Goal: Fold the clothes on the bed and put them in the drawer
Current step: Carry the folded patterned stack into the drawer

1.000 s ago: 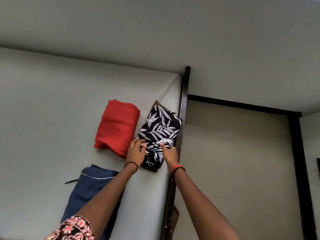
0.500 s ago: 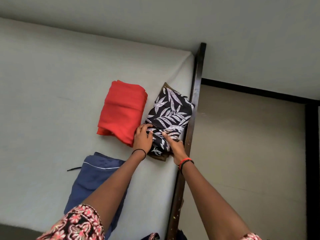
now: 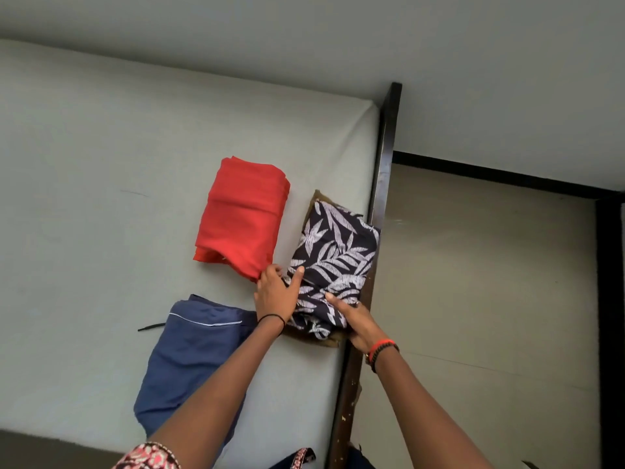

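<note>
Looking at a pale mattress (image 3: 101, 198) filling everything left of the dark bed rail (image 3: 382, 184), cut off at the left and bottom. Right of the rail just beige floor (image 3: 490, 299) with a black skirting strip (image 3: 490, 172), grey wall (image 3: 304, 35) above. Navy shorts (image 3: 189, 360) well left of the rail, near end buried under the left forearm. Folded red bundle (image 3: 243, 218) left of the rail too. Leaf-print bundle (image 3: 334, 252) tight against the rail, sitting on a brown layer (image 3: 318, 198) with only corners poking out, can't tell what. Left hand (image 3: 275, 297) clamped on that bundle's side away from the rail, thumb on top, fingers tucked out of sight. Right hand (image 3: 356, 324) gripping the near corner by the rail, one digit on top, the rest hidden underneath.
</note>
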Action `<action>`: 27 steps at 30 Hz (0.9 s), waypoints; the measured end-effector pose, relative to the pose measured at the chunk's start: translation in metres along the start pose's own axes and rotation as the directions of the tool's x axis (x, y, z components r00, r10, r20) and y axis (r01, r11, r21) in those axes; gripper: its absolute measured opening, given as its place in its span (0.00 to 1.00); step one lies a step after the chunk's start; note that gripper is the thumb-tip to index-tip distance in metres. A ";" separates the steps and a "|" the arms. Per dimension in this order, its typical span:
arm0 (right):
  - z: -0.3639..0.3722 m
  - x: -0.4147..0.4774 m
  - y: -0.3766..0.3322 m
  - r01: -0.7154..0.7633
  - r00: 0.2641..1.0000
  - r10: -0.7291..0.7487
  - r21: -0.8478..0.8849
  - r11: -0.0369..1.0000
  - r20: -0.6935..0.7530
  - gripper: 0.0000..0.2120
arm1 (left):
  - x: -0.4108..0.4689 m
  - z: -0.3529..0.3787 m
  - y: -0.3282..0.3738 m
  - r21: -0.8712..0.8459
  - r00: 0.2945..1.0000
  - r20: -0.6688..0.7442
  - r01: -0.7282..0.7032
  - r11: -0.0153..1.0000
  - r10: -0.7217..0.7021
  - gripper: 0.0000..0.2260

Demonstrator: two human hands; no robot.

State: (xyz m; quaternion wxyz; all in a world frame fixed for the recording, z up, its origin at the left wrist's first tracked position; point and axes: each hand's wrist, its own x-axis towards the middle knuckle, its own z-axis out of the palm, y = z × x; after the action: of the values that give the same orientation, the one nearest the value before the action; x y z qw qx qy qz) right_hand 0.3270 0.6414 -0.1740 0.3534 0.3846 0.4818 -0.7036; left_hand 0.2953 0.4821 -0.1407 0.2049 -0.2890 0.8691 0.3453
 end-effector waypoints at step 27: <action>-0.050 -0.122 0.029 -0.187 0.949 0.198 -0.068 0.980 0.245 0.28 | -0.059 -0.017 0.020 -0.339 0.720 0.688 0.426 0.839 -0.087 0.27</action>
State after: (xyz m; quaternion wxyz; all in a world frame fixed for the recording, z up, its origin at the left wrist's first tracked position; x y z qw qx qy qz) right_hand 0.4174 0.6961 -0.0897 0.4868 0.3298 0.4086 -0.6980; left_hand 0.3235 0.5026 -0.0866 0.4623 -0.3138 0.5805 0.5923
